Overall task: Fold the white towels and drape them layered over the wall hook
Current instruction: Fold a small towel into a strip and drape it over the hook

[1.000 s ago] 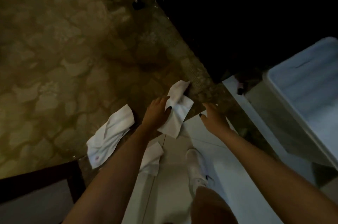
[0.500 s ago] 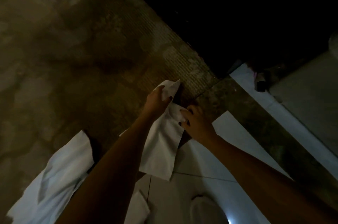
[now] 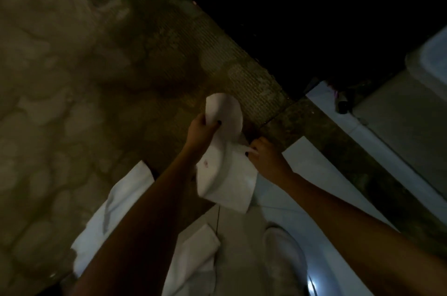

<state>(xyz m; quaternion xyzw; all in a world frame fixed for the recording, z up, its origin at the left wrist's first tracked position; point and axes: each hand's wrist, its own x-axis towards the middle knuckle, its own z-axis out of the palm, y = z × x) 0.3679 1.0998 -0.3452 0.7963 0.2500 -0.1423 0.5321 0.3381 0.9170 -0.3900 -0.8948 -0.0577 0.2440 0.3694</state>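
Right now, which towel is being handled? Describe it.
Above the pale floor tiles and white shoe, one white towel hangs between the left hand, gripping its curled top, and the right hand, pinching its edge. The bigger towel and folded towel lie untouched.

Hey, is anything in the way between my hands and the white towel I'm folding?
Nothing visible: the left hand and the right hand both grip the towel directly. The wall hook cannot be made out.
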